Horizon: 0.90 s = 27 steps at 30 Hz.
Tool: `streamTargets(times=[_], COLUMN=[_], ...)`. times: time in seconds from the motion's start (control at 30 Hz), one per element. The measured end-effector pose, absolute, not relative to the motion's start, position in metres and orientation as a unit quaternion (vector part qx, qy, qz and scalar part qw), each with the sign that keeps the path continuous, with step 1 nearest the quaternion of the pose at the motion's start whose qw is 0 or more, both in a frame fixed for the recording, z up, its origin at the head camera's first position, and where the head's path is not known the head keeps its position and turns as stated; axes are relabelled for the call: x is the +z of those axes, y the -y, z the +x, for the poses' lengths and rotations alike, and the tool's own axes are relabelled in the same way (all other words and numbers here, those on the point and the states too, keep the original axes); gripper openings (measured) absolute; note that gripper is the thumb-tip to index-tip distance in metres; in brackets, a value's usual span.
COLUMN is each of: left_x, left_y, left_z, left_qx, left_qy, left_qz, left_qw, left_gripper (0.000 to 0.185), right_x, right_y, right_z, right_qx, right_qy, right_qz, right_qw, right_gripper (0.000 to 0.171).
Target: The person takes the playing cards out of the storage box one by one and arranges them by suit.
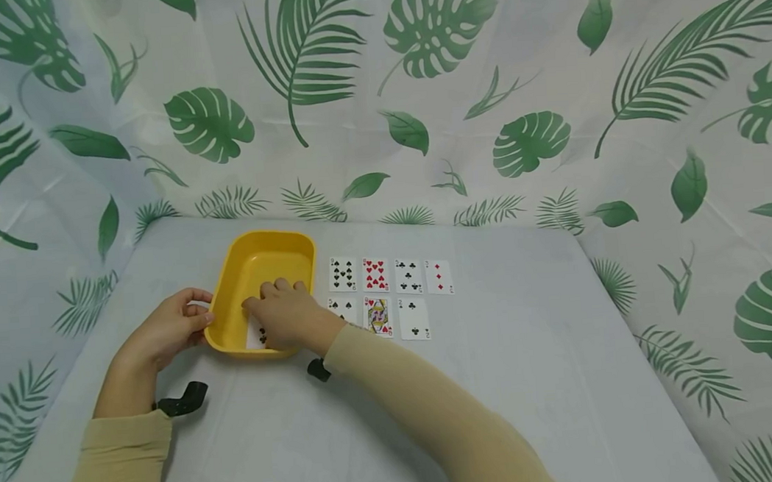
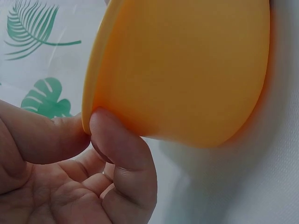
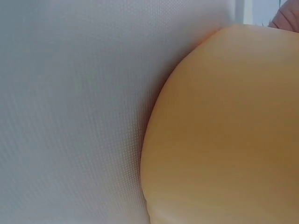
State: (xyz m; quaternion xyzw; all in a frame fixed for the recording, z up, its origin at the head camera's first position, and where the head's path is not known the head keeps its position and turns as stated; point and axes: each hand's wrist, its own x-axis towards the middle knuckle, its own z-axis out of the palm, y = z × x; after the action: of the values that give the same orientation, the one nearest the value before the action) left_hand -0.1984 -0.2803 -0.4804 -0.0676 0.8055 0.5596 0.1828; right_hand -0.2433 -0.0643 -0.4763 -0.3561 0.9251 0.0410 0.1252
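Observation:
A yellow plastic tray sits on the table, its rounded wall filling much of both wrist views. My left hand pinches the tray's left rim; in the left wrist view, the thumb and a bent index finger meet at that edge. Inside the tray's near end is my right hand, fingers bent downward. Beneath it a white playing card with black club marks shows partly. The right fingertips are mostly hidden, so I cannot tell whether they grip that card.
Right of the tray, playing cards lie face up in two rows. The back row ends with a diamonds card; the front row has a queen of hearts and a two of clubs. My right forearm crosses the near table. Leaf-patterned cloth stands behind.

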Motion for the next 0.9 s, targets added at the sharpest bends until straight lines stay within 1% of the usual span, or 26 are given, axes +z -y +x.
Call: streamTargets(times=[0.1, 0.37, 0.67, 0.9], left_x=[-0.479, -0.48, -0.479, -0.48], left_y=[0.28, 0.28, 0.28, 0.28], left_z=[-0.198, -0.198, -0.197, -0.198], left_qx=[0.56, 0.552, 0.556, 0.56], left_qy=[-0.806, -0.81, -0.808, -0.806], left_qz=[-0.067, -0.073, -0.069, -0.071], left_qw=[0.182, 0.182, 0.182, 0.18], left_gripper=[0.045, 0.045, 0.045, 0.045], right_x=[-0.477, -0.479, -0.483, -0.478], right_y=[0.065, 0.063, 0.055, 0.049], right_z=[-0.243, -0.245, -0.248, -0.247], right_qx=[0.04, 0.021, -0.033, -0.076], right_qy=[-0.926, -0.926, -0.921, -0.912], right_qz=[-0.355, -0.359, -0.38, -0.402], right_qw=[0.126, 0.117, 0.077, 0.032], right_gripper=[0.07, 0.074, 0.076, 0.077])
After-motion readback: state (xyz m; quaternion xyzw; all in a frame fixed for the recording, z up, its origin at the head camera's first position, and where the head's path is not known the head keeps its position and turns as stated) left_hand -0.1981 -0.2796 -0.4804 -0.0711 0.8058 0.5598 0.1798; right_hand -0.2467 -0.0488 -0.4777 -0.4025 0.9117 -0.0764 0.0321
